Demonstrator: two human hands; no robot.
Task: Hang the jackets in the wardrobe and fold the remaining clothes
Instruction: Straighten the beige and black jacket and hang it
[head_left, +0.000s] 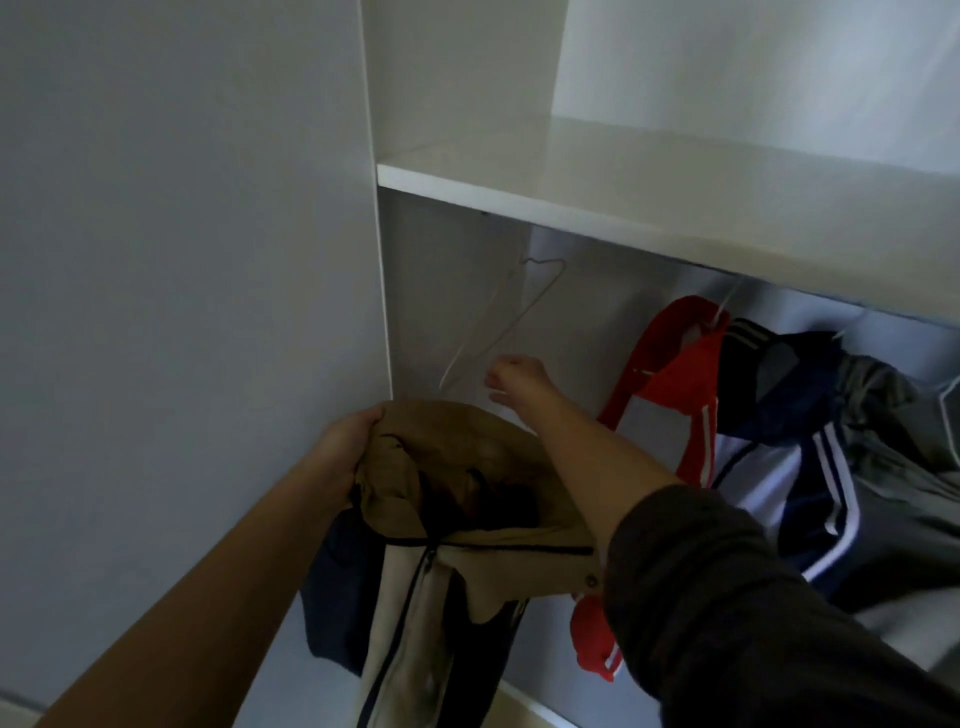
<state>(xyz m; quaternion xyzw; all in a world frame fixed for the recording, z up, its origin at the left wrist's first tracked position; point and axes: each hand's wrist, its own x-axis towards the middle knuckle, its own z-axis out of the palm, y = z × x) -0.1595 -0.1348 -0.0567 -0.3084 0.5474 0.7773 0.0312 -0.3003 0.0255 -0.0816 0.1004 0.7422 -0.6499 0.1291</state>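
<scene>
Pale grey wall (182, 260) fills the left side, and an open white wardrobe (457, 78) stands to its right, seen from above by a person reaching in. 1 white shelf (623, 171) crosses the wardrobe, with hanging space beneath it. Under the shelf at the left, 1 thin wire hanger (493, 322) hangs bare and tilted. The right grip (514, 374), on a dark-sleeved arm, reaches up just beside the hanger's lower end with fingers curled; blur makes it impossible to tell whether it holds the wire. The left grip (345, 441) is clenched on the collar of a tan jacket (493, 566), which hangs bunched below the hanger in front of the wardrobe. Further right, 3 garments already hang: a red jacket (670, 384), a navy jacket (810, 467) with white stripes, and a grey garment (883, 395).
</scene>
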